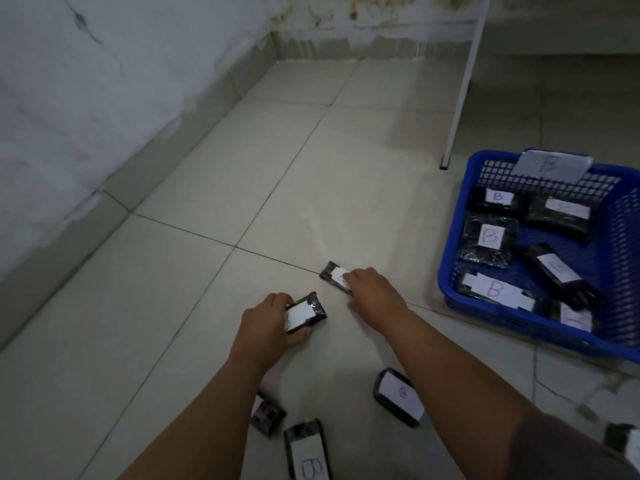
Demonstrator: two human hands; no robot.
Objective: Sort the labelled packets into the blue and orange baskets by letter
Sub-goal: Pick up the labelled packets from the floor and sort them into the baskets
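On floor tiles: left hand (268, 322) fingers curled round a black labelled packet (306, 311); right hand (372, 289) fingers bent onto a second packet (335, 274), clamped or merely pressing, cannot tell; blue basket (446, 271) near right; packets look light, film-slick, slightly soft; pinch by long edges.

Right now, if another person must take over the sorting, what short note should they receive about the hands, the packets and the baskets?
Left hand: grips a black plastic packet with a white label on the tiled floor.
Right hand: on a second black labelled packet, farther away; grip unclear.
Done: several black packets marked B lie in the blue plastic mesh basket at the right.
Left: loose packets on the floor near the person, one marked B and one with an unclear letter. The orange basket is not in view.
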